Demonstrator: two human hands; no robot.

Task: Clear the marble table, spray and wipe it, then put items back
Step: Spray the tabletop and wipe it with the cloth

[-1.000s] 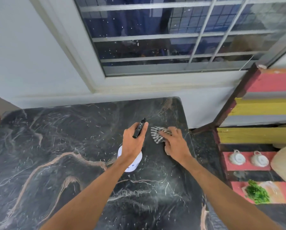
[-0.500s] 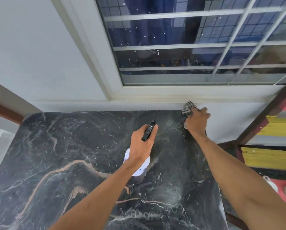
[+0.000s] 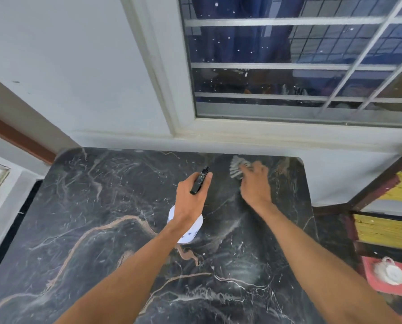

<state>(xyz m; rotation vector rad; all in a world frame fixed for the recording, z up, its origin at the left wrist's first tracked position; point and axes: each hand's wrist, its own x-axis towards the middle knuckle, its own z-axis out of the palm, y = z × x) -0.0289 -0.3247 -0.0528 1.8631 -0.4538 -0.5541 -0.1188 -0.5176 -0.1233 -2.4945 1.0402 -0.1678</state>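
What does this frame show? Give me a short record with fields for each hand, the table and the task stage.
left hand: grips the spray bottle, black nozzle pointing toward the wall
right hand: on the striped cloth, near the table's far right corner; blurred, so the grip is unclear
marble table: dark with pale and tan veins, set against the wall under the window
beside table: white cups on a red shelf, at right
stage: spray and wipe step

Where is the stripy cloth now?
In the head view, the striped grey cloth lies under the right hand near the far right corner of the black marble table, below the window.
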